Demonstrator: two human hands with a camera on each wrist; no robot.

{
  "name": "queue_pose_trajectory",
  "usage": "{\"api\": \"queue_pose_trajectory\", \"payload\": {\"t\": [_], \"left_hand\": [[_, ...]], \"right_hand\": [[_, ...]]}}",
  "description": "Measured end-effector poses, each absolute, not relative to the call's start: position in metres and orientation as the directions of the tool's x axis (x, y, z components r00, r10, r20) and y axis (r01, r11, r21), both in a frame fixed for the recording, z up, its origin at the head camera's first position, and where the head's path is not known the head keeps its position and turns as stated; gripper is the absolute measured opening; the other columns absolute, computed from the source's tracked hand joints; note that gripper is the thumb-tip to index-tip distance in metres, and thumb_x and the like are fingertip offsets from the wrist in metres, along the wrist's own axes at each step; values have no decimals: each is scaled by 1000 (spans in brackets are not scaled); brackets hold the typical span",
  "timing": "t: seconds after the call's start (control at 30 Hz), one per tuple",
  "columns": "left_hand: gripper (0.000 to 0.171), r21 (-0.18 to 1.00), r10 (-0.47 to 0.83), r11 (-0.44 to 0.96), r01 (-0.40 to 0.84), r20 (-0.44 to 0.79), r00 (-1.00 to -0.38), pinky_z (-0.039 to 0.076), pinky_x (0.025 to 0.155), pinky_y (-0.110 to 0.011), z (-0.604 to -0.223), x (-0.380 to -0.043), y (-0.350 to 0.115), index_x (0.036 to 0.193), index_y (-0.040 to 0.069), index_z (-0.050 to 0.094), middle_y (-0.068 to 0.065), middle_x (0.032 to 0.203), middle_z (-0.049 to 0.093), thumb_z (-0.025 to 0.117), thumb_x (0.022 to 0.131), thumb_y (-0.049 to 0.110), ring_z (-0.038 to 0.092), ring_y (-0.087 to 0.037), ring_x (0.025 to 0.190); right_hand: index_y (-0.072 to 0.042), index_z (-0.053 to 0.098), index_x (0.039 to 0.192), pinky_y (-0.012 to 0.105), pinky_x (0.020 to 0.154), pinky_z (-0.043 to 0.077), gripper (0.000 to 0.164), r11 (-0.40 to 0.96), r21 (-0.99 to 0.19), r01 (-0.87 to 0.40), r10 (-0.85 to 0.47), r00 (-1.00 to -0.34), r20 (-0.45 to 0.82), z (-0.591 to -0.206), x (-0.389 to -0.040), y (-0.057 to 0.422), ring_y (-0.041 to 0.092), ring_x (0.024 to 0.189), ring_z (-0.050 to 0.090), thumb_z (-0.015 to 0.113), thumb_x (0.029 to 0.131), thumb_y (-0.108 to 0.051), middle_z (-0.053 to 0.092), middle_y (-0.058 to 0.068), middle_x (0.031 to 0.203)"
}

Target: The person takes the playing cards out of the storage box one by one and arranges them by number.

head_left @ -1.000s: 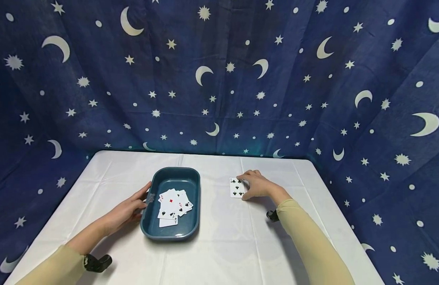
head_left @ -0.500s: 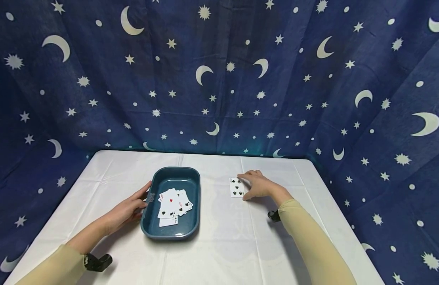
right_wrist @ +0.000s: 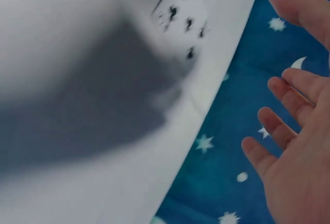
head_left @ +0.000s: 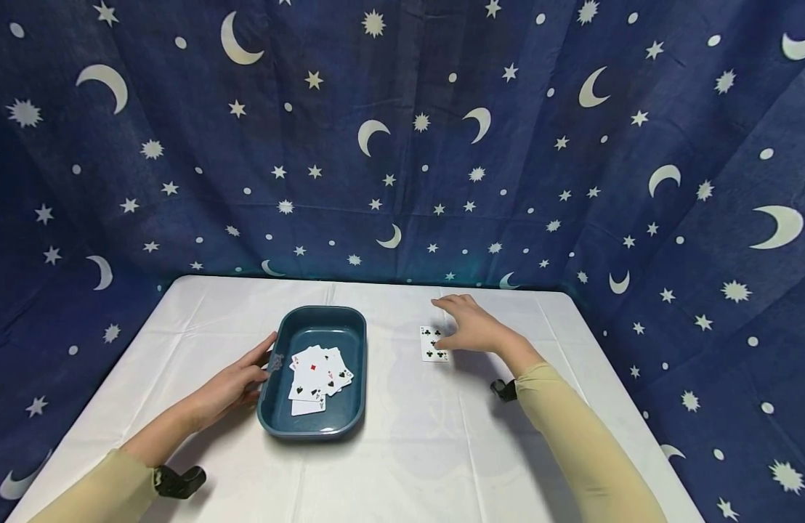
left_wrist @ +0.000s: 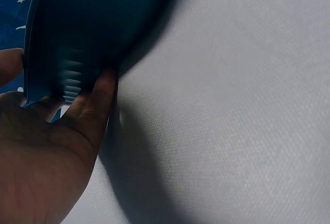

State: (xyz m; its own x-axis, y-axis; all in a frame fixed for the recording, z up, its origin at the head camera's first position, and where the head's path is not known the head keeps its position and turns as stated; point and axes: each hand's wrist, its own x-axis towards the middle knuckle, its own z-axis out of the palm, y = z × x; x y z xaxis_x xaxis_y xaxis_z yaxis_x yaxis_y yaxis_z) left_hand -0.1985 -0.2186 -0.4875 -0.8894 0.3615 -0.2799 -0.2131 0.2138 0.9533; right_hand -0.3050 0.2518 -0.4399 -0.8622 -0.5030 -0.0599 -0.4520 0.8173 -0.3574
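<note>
My left hand [head_left: 229, 388] touches the outer left side of a dark teal tray [head_left: 313, 436], its fingertips at the wall. In the left wrist view, the fingers [left_wrist: 93, 113] lie fairly straight against the tray's side. Several white playing cards [head_left: 319, 374] overlap face up inside, spades and a red diamond among them. To the right, a clubs playing card [head_left: 430, 350] lies face up on the white table. Spread above it is my right hand [head_left: 474, 327], holding nothing and partly covering the card. The right wrist view shows the fingers apart and the card [right_wrist: 180, 15] blurred on the cloth.
A white cloth covers the table [head_left: 389, 465], whose far edge meets a dark blue curtain [head_left: 402, 145] with moons and stars. Small black devices sit at both wrists, the left one [head_left: 180, 482] near the table's front.
My right hand has lifted off the clubs card and its fingers have spread wider. The card still lies on the table. The left hand and the tray look unmoved.
</note>
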Motion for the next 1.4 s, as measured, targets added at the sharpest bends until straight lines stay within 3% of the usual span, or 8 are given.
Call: {"api": "queue_pose_trajectory", "payload": {"t": [0.2, 0.37, 0.63, 0.83, 0.93, 1.4], "left_hand": [[76, 954, 366, 206, -216, -280, -888, 45, 104, -45, -487, -197, -219, 166, 30, 4, -23, 169, 2, 44, 104, 13, 35, -41, 143], [75, 954, 361, 215, -210, -278, -890, 47, 103, -43, -488, -197, -219, 166, 29, 4, -23, 169, 3, 44, 104, 14, 36, -41, 143], [75, 952, 353, 222, -213, -282, -892, 48, 102, -42, -489, -197, -219, 166, 29, 5, -22, 169, 4, 44, 104, 15, 37, -40, 142], [76, 946, 338, 232, -228, -299, -893, 47, 91, -38, -488, -197, -218, 166, 30, 6, -22, 169, 4, 46, 103, 15, 40, -36, 131], [76, 941, 334, 246, -234, -309, -891, 48, 92, -37, -488, -197, -218, 166, 31, 7, -21, 169, 4, 46, 103, 16, 38, -36, 134], [76, 943, 347, 230, -239, -309, -885, 47, 91, -35, -489, -199, -219, 166, 32, 6, -21, 169, 6, 45, 103, 16, 40, -35, 135]], "right_hand": [[-17, 42, 158, 51, 114, 32, 89, 787, -347, -511, -554, -832, -30, -429, -300, 229, 27, 147, 29, 80, 83, -46, 40, 5, 158], [-18, 45, 156, 47, 113, 34, 84, 743, -351, -570, -611, -792, -6, -418, -293, 198, 21, 145, 30, 79, 84, -45, 42, 0, 155], [-16, 48, 154, 36, 113, 34, 86, 636, -302, -710, -741, -671, 14, -405, -283, 135, 17, 141, 35, 80, 81, -49, 47, -1, 150], [-17, 48, 154, 35, 113, 34, 87, 577, -239, -781, -809, -587, -36, -406, -280, 92, 18, 140, 36, 81, 80, -50, 47, -2, 151], [-16, 48, 154, 35, 114, 33, 88, 554, -208, -806, -830, -554, -67, -409, -281, 75, 19, 141, 36, 82, 80, -50, 48, -2, 151], [-20, 49, 154, 34, 113, 34, 92, 564, -88, -821, -817, -539, -207, -433, -289, 42, 18, 139, 38, 84, 77, -56, 48, -5, 152]]}}
